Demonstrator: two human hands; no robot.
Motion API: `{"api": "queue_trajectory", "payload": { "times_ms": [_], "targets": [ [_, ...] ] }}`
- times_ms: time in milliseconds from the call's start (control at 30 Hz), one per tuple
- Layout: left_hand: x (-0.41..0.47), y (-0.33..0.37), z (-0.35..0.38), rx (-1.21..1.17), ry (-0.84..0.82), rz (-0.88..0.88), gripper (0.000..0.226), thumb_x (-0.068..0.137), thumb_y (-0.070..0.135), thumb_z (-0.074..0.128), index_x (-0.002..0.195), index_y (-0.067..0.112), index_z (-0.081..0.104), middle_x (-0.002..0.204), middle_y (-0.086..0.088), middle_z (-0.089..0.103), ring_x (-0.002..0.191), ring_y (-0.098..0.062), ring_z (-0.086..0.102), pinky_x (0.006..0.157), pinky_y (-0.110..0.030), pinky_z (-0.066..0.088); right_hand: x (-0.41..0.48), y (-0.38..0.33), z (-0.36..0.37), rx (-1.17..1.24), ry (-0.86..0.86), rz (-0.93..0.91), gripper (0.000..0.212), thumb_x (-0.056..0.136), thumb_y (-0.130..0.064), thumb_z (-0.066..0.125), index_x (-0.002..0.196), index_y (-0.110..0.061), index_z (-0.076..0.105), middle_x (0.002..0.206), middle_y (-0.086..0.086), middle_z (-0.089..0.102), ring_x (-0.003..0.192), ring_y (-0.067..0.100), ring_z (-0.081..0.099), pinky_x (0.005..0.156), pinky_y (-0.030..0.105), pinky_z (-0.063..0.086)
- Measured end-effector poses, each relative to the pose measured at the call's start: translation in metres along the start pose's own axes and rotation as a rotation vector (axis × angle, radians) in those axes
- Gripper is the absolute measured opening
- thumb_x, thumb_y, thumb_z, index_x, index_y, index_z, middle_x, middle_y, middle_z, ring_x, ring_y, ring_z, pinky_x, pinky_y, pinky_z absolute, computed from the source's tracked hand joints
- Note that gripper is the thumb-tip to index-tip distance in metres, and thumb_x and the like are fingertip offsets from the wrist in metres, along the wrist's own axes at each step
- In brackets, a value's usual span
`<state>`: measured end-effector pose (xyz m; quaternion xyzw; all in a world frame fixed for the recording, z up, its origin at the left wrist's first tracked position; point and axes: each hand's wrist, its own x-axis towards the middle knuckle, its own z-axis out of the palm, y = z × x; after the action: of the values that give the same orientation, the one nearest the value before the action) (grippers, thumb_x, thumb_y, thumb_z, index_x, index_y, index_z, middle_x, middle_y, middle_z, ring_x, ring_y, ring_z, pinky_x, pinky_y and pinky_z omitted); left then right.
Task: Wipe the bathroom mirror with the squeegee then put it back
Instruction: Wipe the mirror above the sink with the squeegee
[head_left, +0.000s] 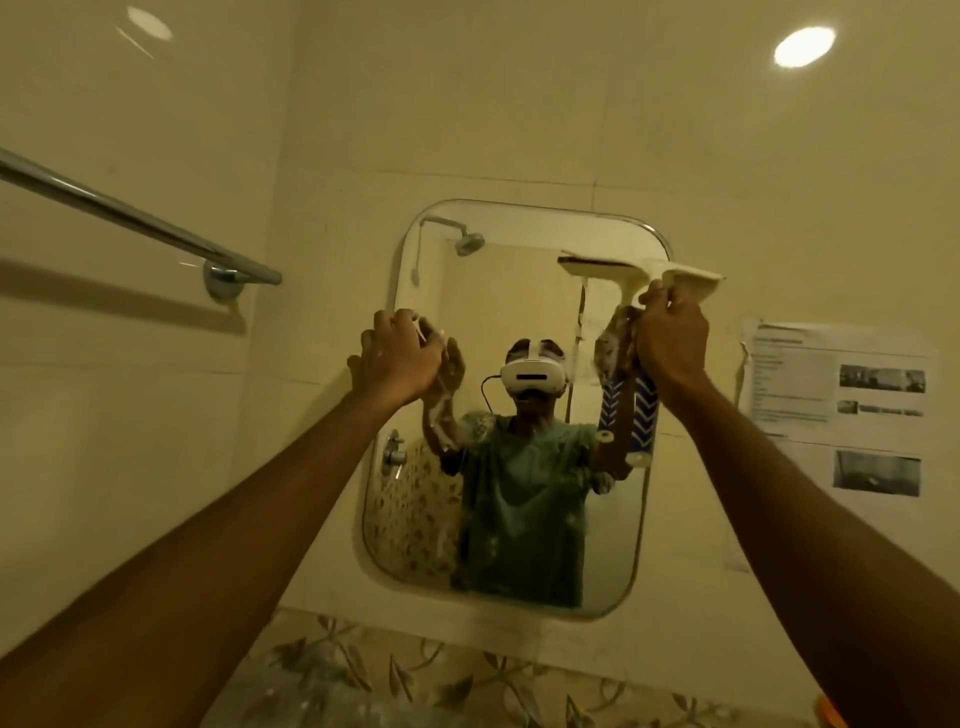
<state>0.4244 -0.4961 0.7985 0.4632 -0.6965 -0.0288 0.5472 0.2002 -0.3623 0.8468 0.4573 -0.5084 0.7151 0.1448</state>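
A rounded rectangular mirror (519, 519) hangs on the cream tiled wall, wet and streaked. My right hand (672, 343) is shut on the squeegee (691, 283), a white-headed tool with a blue and white patterned handle that hangs below my fist. Its blade rests near the mirror's upper right corner, partly past the edge. My left hand (397, 356) is pressed against the mirror's left edge at mid height, with the fingers spread and nothing in it. The glass reflects both hands, the squeegee and a person in a green shirt.
A chrome towel rail (140, 221) runs along the left wall. A printed paper sheet (836, 410) is taped to the wall right of the mirror. Floral patterned tiles (415, 675) line the wall below. A ceiling light (804, 47) glows at the top right.
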Motion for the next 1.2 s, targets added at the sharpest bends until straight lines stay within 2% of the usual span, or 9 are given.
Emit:
{"api": "queue_trajectory", "payload": {
  "times_ms": [100, 300, 433, 500, 633, 833, 967, 1100, 1200],
  "targets": [
    [0.016, -0.011, 0.002, -0.042, 0.06, 0.002, 0.05, 0.095, 0.047, 0.045, 0.136, 0.018, 0.041, 0.144, -0.009, 0.04, 0.128, -0.031, 0.042, 0.102, -0.05, 0.038, 0.016, -0.003, 0.009, -0.06, 0.068, -0.048, 0.035, 0.105, -0.029, 0.035, 0.109, -0.004, 0.058, 0.086, 0.003, 0.057, 0.063, 0.003, 0.053, 0.051, 0.016, 0.044],
    [0.04, -0.024, 0.004, -0.281, 0.063, -0.038, 0.054, 0.096, 0.044, 0.047, 0.14, 0.014, 0.039, 0.142, -0.009, 0.043, 0.126, -0.029, 0.047, 0.101, -0.042, 0.041, 0.032, -0.011, 0.025, -0.22, 0.154, -0.124, 0.036, 0.106, -0.029, 0.031, 0.106, -0.003, 0.056, 0.088, 0.006, 0.057, 0.063, 0.003, 0.05, 0.051, 0.017, 0.033],
    [0.053, -0.027, 0.001, -0.449, 0.034, -0.117, 0.042, 0.098, 0.041, 0.046, 0.128, 0.012, 0.05, 0.125, -0.006, 0.056, 0.106, -0.022, 0.055, 0.08, -0.032, 0.041, 0.038, -0.015, 0.029, -0.327, 0.16, -0.159, 0.039, 0.106, -0.031, 0.027, 0.111, -0.003, 0.054, 0.09, 0.008, 0.057, 0.062, 0.003, 0.047, 0.051, 0.019, 0.03],
    [0.057, -0.029, 0.0, -0.544, 0.002, -0.163, 0.034, 0.099, 0.039, 0.046, 0.119, 0.012, 0.056, 0.11, -0.004, 0.06, 0.094, -0.018, 0.054, 0.075, -0.03, 0.039, 0.04, -0.014, 0.03, -0.376, 0.171, -0.162, 0.04, 0.106, -0.033, 0.027, 0.11, -0.004, 0.054, 0.091, 0.01, 0.058, 0.064, 0.012, 0.052, 0.053, 0.022, 0.033],
    [0.063, -0.034, 0.006, -0.632, -0.001, -0.194, 0.027, 0.099, 0.037, 0.047, 0.103, 0.016, 0.063, 0.097, -0.002, 0.064, 0.09, -0.019, 0.057, 0.075, -0.032, 0.044, 0.047, -0.013, 0.031, -0.458, 0.165, -0.147, 0.048, 0.104, -0.042, 0.022, 0.103, -0.006, 0.055, 0.091, 0.016, 0.062, 0.077, 0.031, 0.061, 0.069, 0.041, 0.054],
    [0.069, -0.04, 0.018, -0.702, -0.01, -0.226, 0.027, 0.099, 0.039, 0.045, 0.099, 0.016, 0.062, 0.083, 0.002, 0.062, 0.09, -0.02, 0.061, 0.082, -0.035, 0.051, 0.024, 0.005, 0.03, -0.483, 0.113, -0.116, 0.043, 0.106, -0.039, 0.024, 0.101, -0.009, 0.054, 0.074, 0.001, 0.056, 0.062, 0.013, 0.056, 0.052, 0.024, 0.04],
    [0.069, -0.039, 0.015, -0.664, -0.011, -0.198, 0.03, 0.1, 0.039, 0.045, 0.101, 0.014, 0.062, 0.08, 0.004, 0.059, 0.089, -0.019, 0.059, 0.078, -0.032, 0.046, -0.009, 0.034, 0.026, -0.488, 0.091, -0.066, 0.047, 0.104, -0.045, 0.024, 0.096, -0.01, 0.054, 0.076, 0.007, 0.059, 0.061, 0.016, 0.059, 0.046, 0.024, 0.04],
    [0.067, -0.043, 0.012, -0.602, 0.002, -0.162, 0.036, 0.099, 0.042, 0.046, 0.105, 0.011, 0.064, 0.089, -0.001, 0.062, 0.086, -0.017, 0.057, 0.076, -0.031, 0.045, -0.005, 0.013, 0.016, -0.518, 0.052, -0.036, 0.046, 0.105, -0.043, 0.025, 0.086, -0.011, 0.052, 0.067, 0.004, 0.057, 0.05, 0.016, 0.057, 0.04, 0.028, 0.048],
    [0.065, -0.047, 0.013, -0.557, 0.012, -0.143, 0.035, 0.098, 0.045, 0.047, 0.09, 0.015, 0.065, 0.073, 0.004, 0.06, 0.073, -0.014, 0.056, 0.069, -0.029, 0.043, 0.025, -0.02, 0.013, -0.568, 0.093, -0.064, 0.048, 0.105, -0.042, 0.024, 0.071, -0.016, 0.047, 0.065, 0.004, 0.053, 0.051, 0.017, 0.054, 0.044, 0.029, 0.048]
  ]
}}
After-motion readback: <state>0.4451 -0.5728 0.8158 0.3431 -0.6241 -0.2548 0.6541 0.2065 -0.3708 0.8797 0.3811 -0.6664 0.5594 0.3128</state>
